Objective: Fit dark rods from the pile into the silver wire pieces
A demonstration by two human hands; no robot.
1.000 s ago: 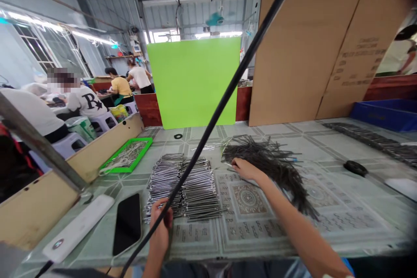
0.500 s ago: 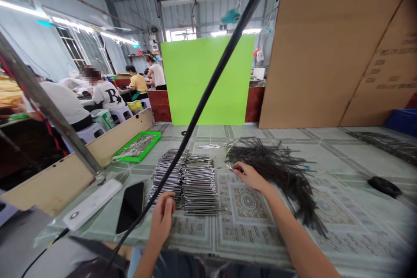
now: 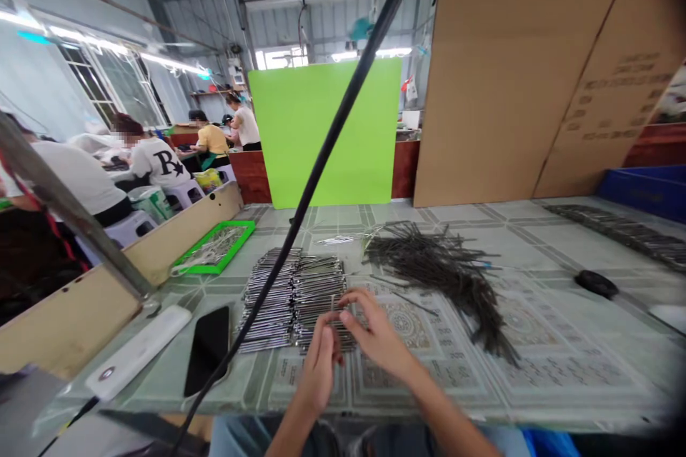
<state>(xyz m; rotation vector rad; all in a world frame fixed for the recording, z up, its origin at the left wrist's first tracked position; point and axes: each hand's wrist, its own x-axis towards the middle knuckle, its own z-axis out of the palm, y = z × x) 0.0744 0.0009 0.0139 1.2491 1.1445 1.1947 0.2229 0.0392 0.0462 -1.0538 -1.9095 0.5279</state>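
Both hands have come together: our right hand (image 3: 378, 339) has crossed from the dark pile to join our left hand (image 3: 320, 364) at the near edge of the stack of steel rods (image 3: 292, 303). Neither hand looks clenched. The fingers (image 3: 358, 315) curve loosely over the rods, but whether they pinch one we cannot tell. The stack lies flat on the patterned table cover (image 3: 568, 364), right at our fingertips. We judge the rods light, stiff and slippery, and likely to roll, so they look best taken a few at a time, pinched near the middle. Just left of the stack lie a black phone (image 3: 208, 350) and a white power bank (image 3: 136, 351). Beyond it sit a green tray (image 3: 213, 248) and, to the right, a pile of dark wires (image 3: 439, 264), with a black pouch (image 3: 594, 284) further right. Farther off stand a lime-green board (image 3: 324, 132), cardboard sheets (image 3: 498, 86) and a blue crate (image 3: 646, 189), while co-workers (image 3: 158, 161) sit at the far left
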